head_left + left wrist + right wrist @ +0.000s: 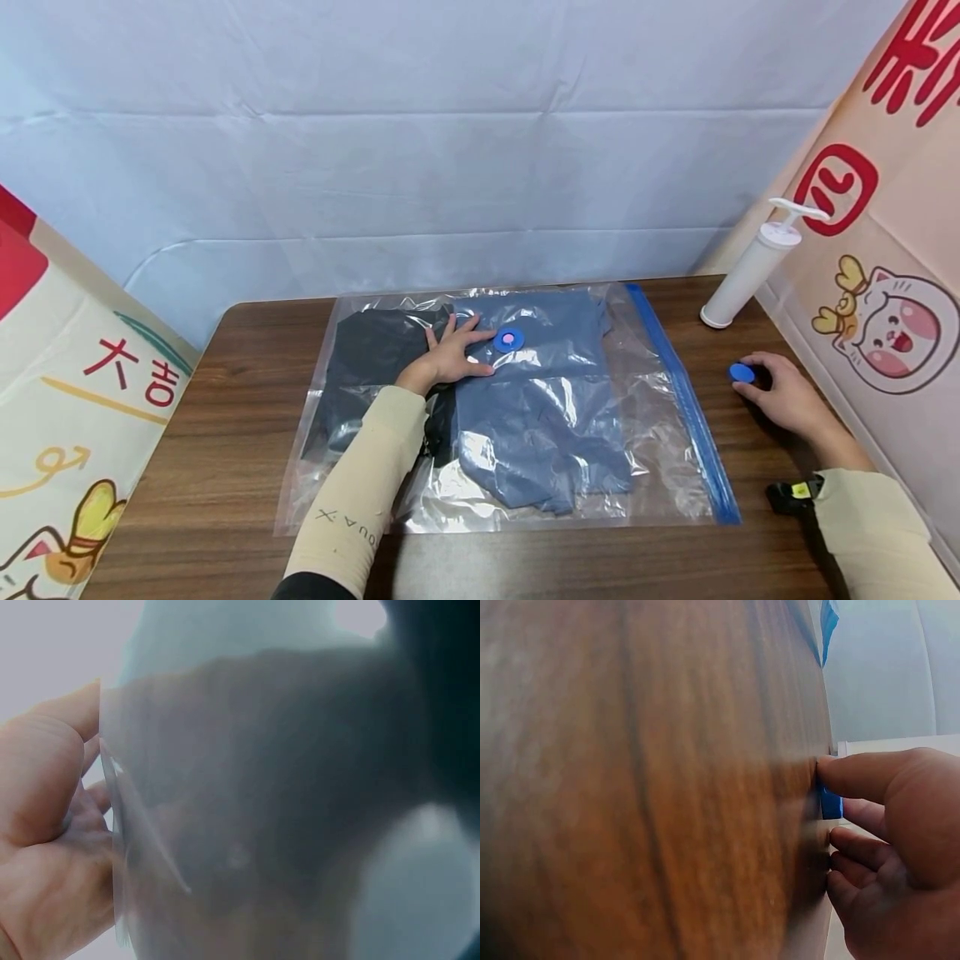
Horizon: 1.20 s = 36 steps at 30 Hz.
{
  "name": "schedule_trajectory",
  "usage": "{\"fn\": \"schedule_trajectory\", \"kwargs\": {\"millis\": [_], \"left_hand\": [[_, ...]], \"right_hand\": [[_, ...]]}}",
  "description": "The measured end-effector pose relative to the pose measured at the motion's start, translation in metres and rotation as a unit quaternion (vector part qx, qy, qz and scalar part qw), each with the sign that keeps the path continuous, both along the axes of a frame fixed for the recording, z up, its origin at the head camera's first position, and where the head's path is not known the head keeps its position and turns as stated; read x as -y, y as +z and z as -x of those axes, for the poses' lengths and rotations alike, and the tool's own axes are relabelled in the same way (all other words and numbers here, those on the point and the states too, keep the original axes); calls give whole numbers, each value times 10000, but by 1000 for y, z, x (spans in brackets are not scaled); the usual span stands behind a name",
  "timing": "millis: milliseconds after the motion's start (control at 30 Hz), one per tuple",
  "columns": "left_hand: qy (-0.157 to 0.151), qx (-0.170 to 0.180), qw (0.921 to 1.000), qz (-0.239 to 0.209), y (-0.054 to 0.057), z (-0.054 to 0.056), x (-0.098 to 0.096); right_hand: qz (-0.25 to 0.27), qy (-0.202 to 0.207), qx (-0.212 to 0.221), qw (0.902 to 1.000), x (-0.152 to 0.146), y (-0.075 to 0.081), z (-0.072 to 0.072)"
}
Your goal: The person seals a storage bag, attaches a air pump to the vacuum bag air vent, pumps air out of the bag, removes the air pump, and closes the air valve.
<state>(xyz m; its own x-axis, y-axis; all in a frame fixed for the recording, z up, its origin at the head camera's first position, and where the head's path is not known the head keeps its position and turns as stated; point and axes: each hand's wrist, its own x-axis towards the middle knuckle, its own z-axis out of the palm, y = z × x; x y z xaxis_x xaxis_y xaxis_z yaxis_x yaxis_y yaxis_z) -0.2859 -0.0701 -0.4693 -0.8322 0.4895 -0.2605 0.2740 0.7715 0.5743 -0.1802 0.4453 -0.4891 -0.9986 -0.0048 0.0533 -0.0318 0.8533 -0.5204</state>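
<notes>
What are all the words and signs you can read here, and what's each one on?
"大吉", in red, on the left sheet.
"X", on the left sleeve; its other letters are too small to be sure.
Right sheet: big red writing, cut off, and a ringed red sign; I can't read either.
Black wrist strap: yellow patch, any writing too small to read.
Plastic bag, white pump, blue cap: no words I can make out.

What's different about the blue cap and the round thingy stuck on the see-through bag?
The blue cap is off to the side, in the right hand's grip, while the round valve is on the clear bag. The blue cap's top looks plain blue, but the round valve has a pink middle inside its blue ring. Both are round and blue.
</notes>
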Motion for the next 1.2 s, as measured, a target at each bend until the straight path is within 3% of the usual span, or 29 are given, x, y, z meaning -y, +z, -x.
{"fn": "schedule_trajectory", "kwargs": {"millis": [200, 567, 733, 933, 1200], "left_hand": [[-22, -22, 10000, 9, 0, 0, 0], [-11, -8, 10000, 20, 1, 0, 0], [25, 60, 10000, -18, 1, 0, 0], [70, 104, 9999, -111, -2, 1, 1], [55, 112, 9998, -158, -5, 3, 2]], "right_hand": [[146, -339, -61, 9993, 3, 7, 2], [1180, -980, -611, 9863, 15, 41, 18], [1357, -1268, -803, 9793, 20, 57, 31], [1616, -1566, -579, 9726, 19, 77, 53], [2435, -1797, -753, 9501, 15, 80, 78]]}}
